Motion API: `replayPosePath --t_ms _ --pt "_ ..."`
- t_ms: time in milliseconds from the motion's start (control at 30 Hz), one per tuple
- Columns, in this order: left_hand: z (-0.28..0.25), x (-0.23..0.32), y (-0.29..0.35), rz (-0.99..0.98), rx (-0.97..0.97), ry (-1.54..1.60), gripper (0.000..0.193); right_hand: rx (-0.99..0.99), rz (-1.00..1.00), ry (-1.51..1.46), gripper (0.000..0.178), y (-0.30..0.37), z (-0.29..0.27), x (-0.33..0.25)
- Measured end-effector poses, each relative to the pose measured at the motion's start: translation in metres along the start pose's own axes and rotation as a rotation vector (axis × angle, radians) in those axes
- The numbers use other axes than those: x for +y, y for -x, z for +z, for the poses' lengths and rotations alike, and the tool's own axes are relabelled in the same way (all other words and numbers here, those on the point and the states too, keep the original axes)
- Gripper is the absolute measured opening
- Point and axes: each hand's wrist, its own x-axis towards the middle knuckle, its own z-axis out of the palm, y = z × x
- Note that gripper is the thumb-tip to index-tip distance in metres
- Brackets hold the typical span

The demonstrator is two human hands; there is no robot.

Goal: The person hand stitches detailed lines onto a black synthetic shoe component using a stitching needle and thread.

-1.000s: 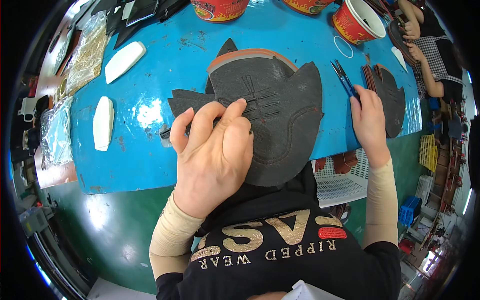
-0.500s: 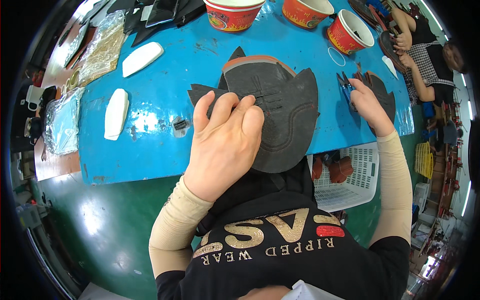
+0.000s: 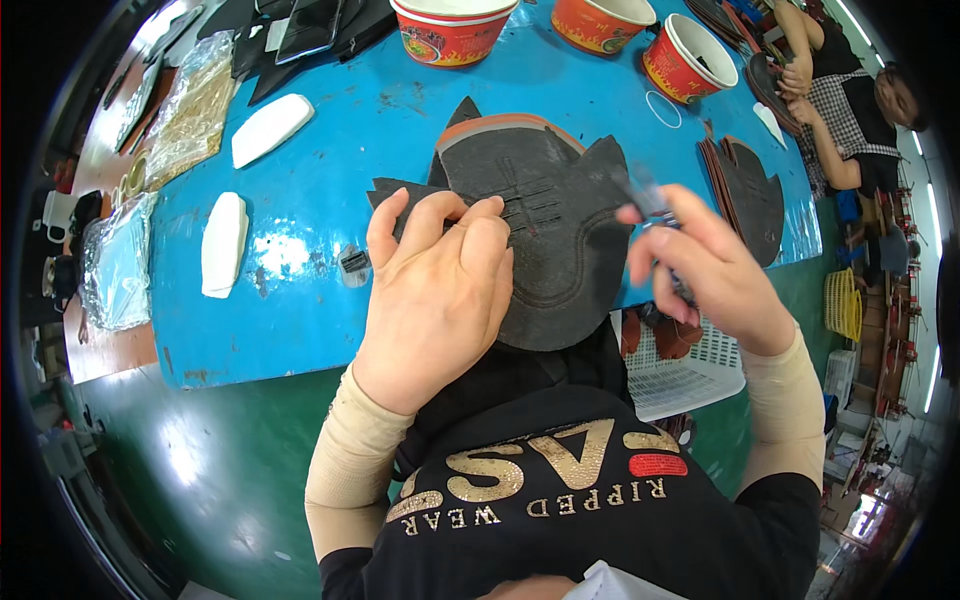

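A dark grey shaped leather piece, with stitched lines, short slits and pointed corners, lies at the table's near edge in front of me. Over its left part rests my left hand, closed, fingers bent and tips beside the slits. Whatever it pinches is hidden under the fingers. Just right of the piece, my right hand is closed around small blue-handled snips, blurred by motion. Their tips point toward the piece's right corner. Beneath the dark piece shows an orange-brown edge.
At right lies a stack of dark and brown pieces. Red paper tubs line the back. White pads and plastic-wrapped sheets are at left. Below the table stands a white basket. Another person works far right.
My right hand has moved left with the snips, from near the stack to beside the dark piece. The left hand stays on the piece, nearly unmoved.
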Motion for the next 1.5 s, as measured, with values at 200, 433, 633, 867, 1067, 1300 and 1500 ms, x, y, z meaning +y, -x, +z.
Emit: replayPosePath --t_ms 200,433,633,867,1067,1300,1500 --pt "-0.003 0.0 0.0 0.006 -0.052 -0.01 0.027 -0.098 0.206 -0.123 0.039 -0.025 0.024 -0.006" --pt "-0.003 -0.002 0.001 0.005 -0.055 0.012 0.022 -0.133 0.207 0.133 0.042 -0.036 0.031 -0.011" --pt "-0.002 -0.004 0.001 0.014 -0.046 0.02 0.022 -0.13 0.233 0.165 0.043 -0.04 0.034 -0.017" --pt "-0.001 -0.006 0.002 0.023 -0.031 0.032 0.022 -0.141 0.344 0.039 0.042 -0.046 0.036 -0.018" --pt "0.001 -0.006 0.002 0.029 -0.015 0.034 0.021 -0.08 0.37 0.077 0.041 -0.045 0.044 -0.02" --pt "0.0 -0.007 0.001 0.033 -0.022 0.024 0.024 -0.086 0.336 0.208 0.038 -0.046 0.047 -0.019" --pt "-0.001 -0.004 0.0 0.041 -0.025 -0.027 0.023 -0.008 0.241 0.07 0.034 -0.043 0.052 0.0"
